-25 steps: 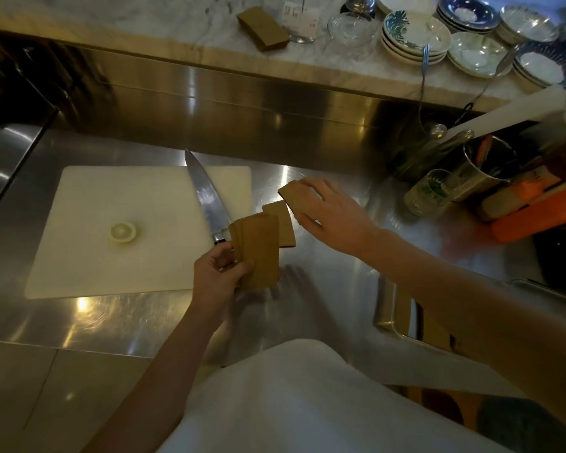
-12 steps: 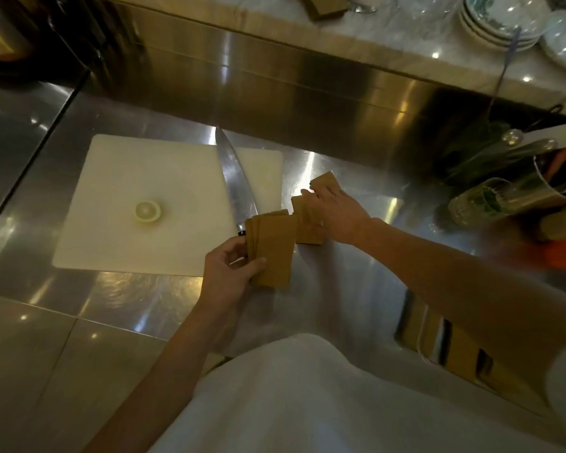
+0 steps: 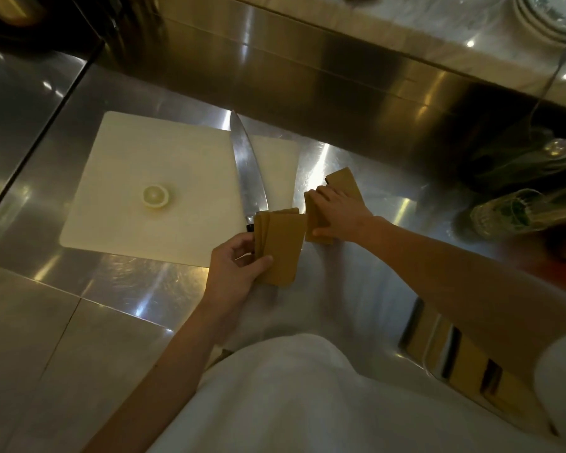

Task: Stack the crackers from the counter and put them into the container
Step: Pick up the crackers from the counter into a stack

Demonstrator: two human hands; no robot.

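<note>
Gathering is the step in hand. The left hand [image 3: 239,269] holds a fanned stack of tan rectangular crackers [image 3: 280,246] in a closed grip above the steel surface [image 3: 138,289]. The right hand [image 3: 337,210] presses on a loose cracker [image 3: 317,220] lying there; another [image 3: 343,181] lies just beyond. Next, I judge, lift it onto the stack. No container is clearly identifiable.

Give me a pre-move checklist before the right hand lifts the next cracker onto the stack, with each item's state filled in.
1. Left hand has a firm hold on the cracker stack: ok, thumb across the front.
2. Stack squared up: not ok, the edges are fanned.
3. Right hand is on the loose crackers on the counter: ok, fingers pressing down on them.
4. Knife clear of the hands: not ok, its handle end sits right behind the stack.
5. Container ready to receive: cannot tell, the right forearm hides part of it.
</note>
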